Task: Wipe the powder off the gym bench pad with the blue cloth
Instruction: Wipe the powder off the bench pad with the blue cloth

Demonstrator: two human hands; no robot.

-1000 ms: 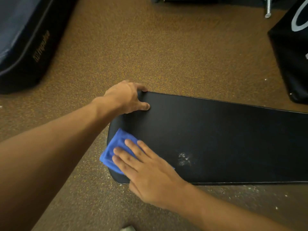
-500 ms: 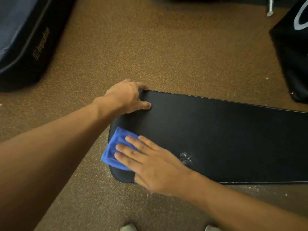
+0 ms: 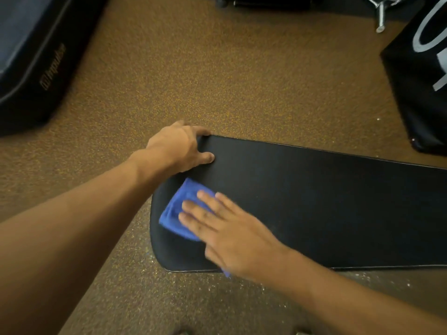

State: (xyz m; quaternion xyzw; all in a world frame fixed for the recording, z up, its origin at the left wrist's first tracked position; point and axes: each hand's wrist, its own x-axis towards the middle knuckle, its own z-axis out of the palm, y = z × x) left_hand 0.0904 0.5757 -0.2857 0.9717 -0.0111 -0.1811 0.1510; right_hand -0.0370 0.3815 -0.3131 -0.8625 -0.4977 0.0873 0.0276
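The right hand lies flat on the blue cloth, fingers straight and slightly spread, pressing it against the black gym bench pad; the cloth is bunched under and ahead of the fingertips, near the pad's rounded end, with a small scrap of it showing under the heel of the hand at the pad's near edge; the hand is a little blurred. The left hand sits just beyond the cloth, at the far corner of the same end; its fingers curl over the pad's far edge and its thumb lies on the top surface, so it grips the pad. No powder is clearly visible on the dark surface to the right of the right hand; white specks lie scattered on the brown speckled floor beside the right forearm, along the pad's near edge. Far beyond the left hand, a dark padded mat with faint lettering lies on the floor; far beyond the right hand stands a black bag with white markings.
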